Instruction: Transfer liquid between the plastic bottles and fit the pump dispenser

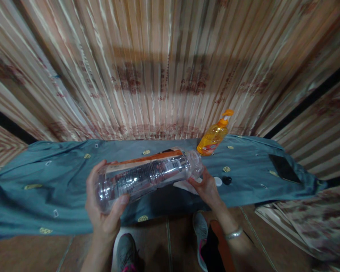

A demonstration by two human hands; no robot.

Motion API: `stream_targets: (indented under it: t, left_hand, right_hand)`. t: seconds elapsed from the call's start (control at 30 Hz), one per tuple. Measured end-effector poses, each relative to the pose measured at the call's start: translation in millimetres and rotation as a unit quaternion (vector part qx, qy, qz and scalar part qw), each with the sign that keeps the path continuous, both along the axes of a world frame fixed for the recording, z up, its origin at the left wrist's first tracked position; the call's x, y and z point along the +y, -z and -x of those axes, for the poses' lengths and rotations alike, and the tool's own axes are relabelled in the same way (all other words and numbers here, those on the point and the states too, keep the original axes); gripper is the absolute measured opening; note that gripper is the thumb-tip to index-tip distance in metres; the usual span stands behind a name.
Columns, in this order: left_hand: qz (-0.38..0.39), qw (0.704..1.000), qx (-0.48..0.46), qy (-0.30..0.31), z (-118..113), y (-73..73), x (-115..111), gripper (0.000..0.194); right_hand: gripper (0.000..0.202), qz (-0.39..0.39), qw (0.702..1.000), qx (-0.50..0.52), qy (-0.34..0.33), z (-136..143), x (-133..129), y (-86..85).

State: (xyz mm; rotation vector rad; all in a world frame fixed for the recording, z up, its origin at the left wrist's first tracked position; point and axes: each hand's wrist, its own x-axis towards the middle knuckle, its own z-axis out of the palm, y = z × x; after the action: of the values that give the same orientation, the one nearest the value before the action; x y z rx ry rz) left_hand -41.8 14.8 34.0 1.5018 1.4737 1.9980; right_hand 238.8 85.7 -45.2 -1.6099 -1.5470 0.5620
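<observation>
One clear bottle (pixel 147 177) is held tilted above the desk (pixel 65 185), its right end raised; a barcode and an orange band are seen on its label. The left end is gripped by the left hand (pixel 106 217), fingers curled round it and thumb pressed on the near side. The right end is supported by the right hand (pixel 206 187), partly curled beneath it.

Surface: the desk is draped in creased blue-green cloth (pixel 252 189), printed with small yellow motifs. A pump bottle (pixel 212 139) of orange liquid is placed near the far edge. A white disc (pixel 218 181) and a small black object (pixel 227 180) are set side by side near the right hand; a dark flat slab (pixel 284 168) is laid farther right.

Room: the far side is closed off by a pleated, red-patterned curtain (pixel 158 98), flanked by dark poles (pixel 308 99). Brown floor (pixel 181 245) and two grey shoes (pixel 126 249) are seen below.
</observation>
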Motion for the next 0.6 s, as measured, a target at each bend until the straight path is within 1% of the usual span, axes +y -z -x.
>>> stream_targets:
  t: [0.17, 0.33, 0.47, 0.6]
  left_hand:
    - [-0.008, 1.000, -0.009, 0.008, 0.0, -0.2, 0.5, 0.071]
    - [-0.008, 1.000, -0.001, -0.001, 0.2, -1.0, 0.9, 0.072]
    - [-0.024, 1.000, -0.002, 0.006, 0.8, -0.5, 0.9, 0.070]
    - [-0.015, 1.000, -0.004, 0.002, -0.1, -0.8, 0.5, 0.071]
  right_hand:
    - [0.063, -0.008, 1.000, -0.005, -0.004, -0.4, 0.3, 0.9]
    - [0.061, -0.011, 1.000, -0.013, -0.005, -1.5, 0.6, 1.9]
    - [0.062, -0.010, 1.000, -0.014, -0.012, -2.1, 0.5, 1.2]
    - [0.063, -0.006, 1.000, -0.008, -0.014, -1.9, 0.4, -0.2]
